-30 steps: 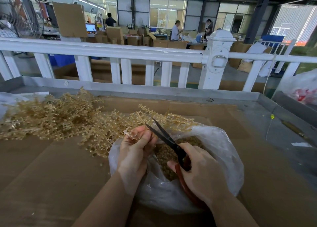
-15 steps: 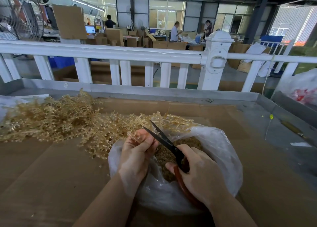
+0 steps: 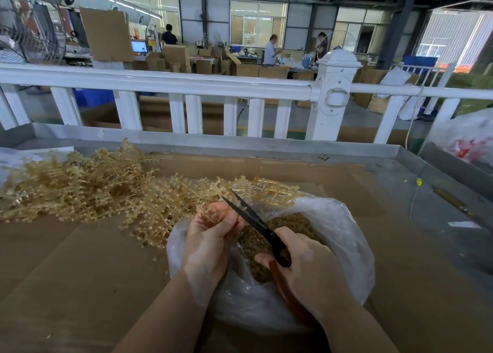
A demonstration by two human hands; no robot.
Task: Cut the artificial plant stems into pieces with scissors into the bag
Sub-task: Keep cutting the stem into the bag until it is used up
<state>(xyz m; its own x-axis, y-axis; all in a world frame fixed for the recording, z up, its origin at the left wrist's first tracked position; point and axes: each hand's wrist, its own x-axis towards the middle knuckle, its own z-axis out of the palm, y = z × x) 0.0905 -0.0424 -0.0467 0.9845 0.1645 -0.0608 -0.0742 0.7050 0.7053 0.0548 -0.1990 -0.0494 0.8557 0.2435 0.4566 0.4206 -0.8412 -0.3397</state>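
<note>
Head view: on a cardboard-covered surface (image 3: 80, 272), the left hand (image 3: 210, 235) pinches a pale golden artificial plant stem (image 3: 206, 212) over a clear plastic bag (image 3: 346, 246). The right hand (image 3: 309, 264) has its grip closed round the red handles of black-bladed scissors (image 3: 253, 222), blades slightly parted, tips beside the stem. The bag's open mouth shows a heap of cut pieces (image 3: 256, 243). A pile of uncut stems (image 3: 88, 187) lies to the left, reaching behind the bag. A white railing (image 3: 186, 83) runs behind.
</note>
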